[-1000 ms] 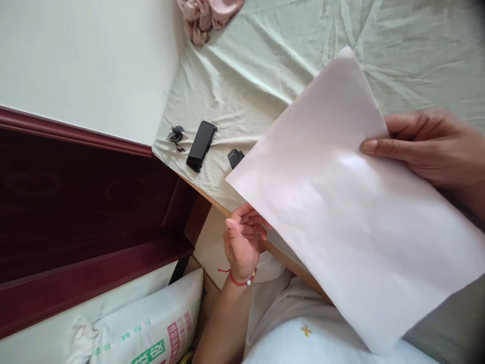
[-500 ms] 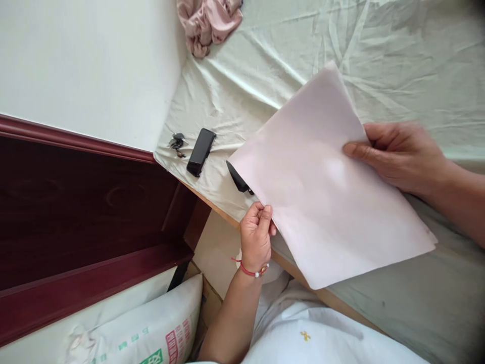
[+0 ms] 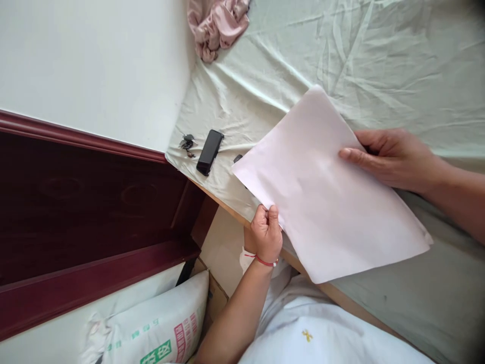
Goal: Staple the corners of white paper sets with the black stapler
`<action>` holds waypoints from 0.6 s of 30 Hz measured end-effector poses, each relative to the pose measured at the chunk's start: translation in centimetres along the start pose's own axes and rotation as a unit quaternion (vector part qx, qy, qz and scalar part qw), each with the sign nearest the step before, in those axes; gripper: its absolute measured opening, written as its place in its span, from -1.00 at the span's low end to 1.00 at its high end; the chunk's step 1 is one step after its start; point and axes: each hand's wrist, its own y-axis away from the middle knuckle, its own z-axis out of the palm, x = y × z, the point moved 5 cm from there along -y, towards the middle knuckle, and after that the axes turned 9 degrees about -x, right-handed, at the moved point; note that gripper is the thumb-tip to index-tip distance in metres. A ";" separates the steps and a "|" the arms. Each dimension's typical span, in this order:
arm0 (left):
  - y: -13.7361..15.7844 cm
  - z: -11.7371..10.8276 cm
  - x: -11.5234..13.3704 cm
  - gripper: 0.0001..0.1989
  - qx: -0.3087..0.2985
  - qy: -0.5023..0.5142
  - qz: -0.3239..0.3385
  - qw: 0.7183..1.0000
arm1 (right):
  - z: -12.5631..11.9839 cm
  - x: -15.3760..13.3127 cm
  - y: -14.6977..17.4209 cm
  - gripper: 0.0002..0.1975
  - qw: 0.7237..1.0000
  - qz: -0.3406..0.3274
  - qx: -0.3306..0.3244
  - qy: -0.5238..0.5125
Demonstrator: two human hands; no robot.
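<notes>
A large white sheet of paper [image 3: 322, 197], perhaps a few sheets together, is held tilted above the bed's edge. My left hand [image 3: 267, 232], with a red string bracelet at the wrist, pinches its lower-left edge between thumb and fingers. At the opposite edge my right hand [image 3: 390, 156] grips it, thumb on top and fingers underneath, out of sight. A small black object [image 3: 238, 158] peeks out from behind the paper's left corner; most of it is hidden, so its kind does not show.
On the pale green bedsheet [image 3: 265, 91] lie a black phone [image 3: 209, 152] and a bunch of keys [image 3: 187, 144]. Crumpled pink cloth [image 3: 220, 25] sits by the wall. A dark red wooden panel [image 3: 83, 202] stands at left, with a printed white sack [image 3: 159, 318] below it.
The paper's top corner has come down and its left corner now covers more of the black object. Both hands keep their hold. The view has shifted slightly.
</notes>
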 end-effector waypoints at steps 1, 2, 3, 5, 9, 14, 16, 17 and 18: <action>-0.1 0.0 -0.1 -0.38 -0.005 0.006 -0.001 1.000 | -0.1 -0.2 -0.1 -0.54 1.000 0.002 0.006 0.024; -0.2 0.0 -0.2 -0.38 -0.009 0.012 -0.003 1.000 | -0.1 -0.3 -0.1 -0.54 0.999 0.006 0.007 0.044; -0.3 0.0 -0.3 -0.39 -0.014 0.016 -0.005 1.000 | -0.1 -0.4 -0.2 -0.56 0.998 0.011 0.007 0.058; -0.5 -0.1 -0.5 -0.40 -0.014 0.032 -0.008 0.999 | -0.1 -0.6 -0.3 -0.62 0.996 0.022 0.001 0.085; -0.6 -0.2 -0.8 -0.41 0.010 0.063 0.001 0.998 | -0.1 -1.0 -0.3 -0.64 0.990 0.014 0.003 0.140; -0.8 0.0 -1.1 -0.40 0.023 0.078 0.012 0.997 | 0.0 -0.9 -0.1 -0.55 0.996 -0.019 0.038 0.081; -0.8 0.0 -1.2 -0.39 0.033 0.096 0.010 0.995 | 0.0 -0.6 -0.1 -0.55 0.997 -0.021 0.036 0.059; -0.7 -0.1 -1.2 -0.39 0.037 0.103 0.010 0.994 | -0.1 -0.4 -0.1 -0.55 0.998 -0.019 0.028 0.058; -0.7 -0.1 -1.2 -0.40 0.036 0.110 0.010 0.993 | -0.1 -0.2 -0.1 -0.56 0.998 -0.015 0.016 0.063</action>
